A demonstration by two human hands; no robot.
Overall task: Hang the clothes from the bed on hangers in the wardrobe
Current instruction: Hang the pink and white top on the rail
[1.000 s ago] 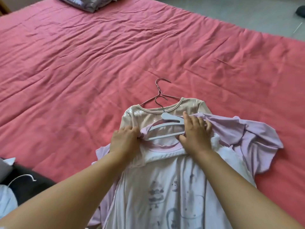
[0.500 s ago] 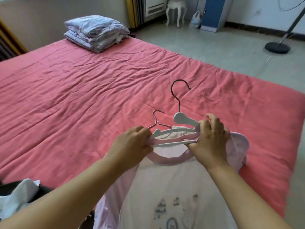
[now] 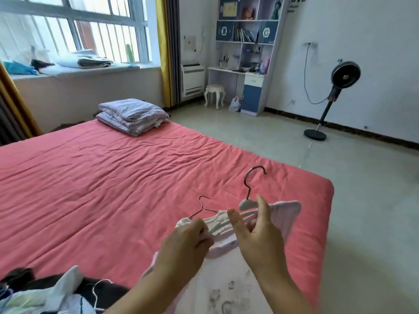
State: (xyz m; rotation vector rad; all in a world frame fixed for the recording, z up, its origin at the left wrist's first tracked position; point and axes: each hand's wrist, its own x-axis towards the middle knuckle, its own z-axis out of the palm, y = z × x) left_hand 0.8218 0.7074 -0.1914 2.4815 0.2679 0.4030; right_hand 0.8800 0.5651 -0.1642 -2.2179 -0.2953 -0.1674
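Above the red bed (image 3: 113, 189), a lilac T-shirt (image 3: 283, 214) hangs on a white hanger (image 3: 248, 203), its lower half cut off. The left hand (image 3: 188, 239) pinches the collar; the right hand (image 3: 256, 232) is spread, its grip empty.

L grip (image 3: 188, 236) pinches lilac tee (image 3: 229, 288) collar on white hanger (image 3: 246, 203) | R grip (image 3: 258, 232) fingers spread, loose | red bed (image 3: 113, 177)
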